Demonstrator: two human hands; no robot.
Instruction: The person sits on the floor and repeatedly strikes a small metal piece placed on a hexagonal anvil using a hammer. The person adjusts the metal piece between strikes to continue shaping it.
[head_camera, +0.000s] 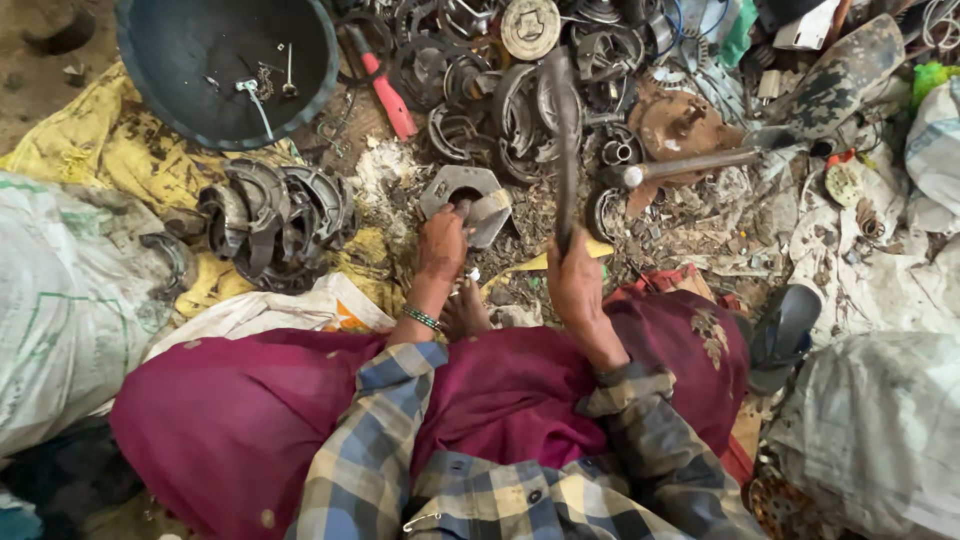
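Note:
My left hand (442, 243) grips a small dark part pressed against a grey hexagonal metal block (462, 187) on the littered ground. My right hand (574, 280) is closed around the handle of a long dark hammer-like tool (566, 140) raised upright, its head high above the block. A green bangle sits on my left wrist. My maroon-clad knees and a bare foot (465, 312) lie just below both hands.
A stack of curved brake shoes (275, 220) lies left of the block, more scrap parts behind. A dark round basin (225, 65) stands top left, a red-handled tool (385, 90) beside it. White sacks (70, 290) flank me; a sandal (785, 335) rests right.

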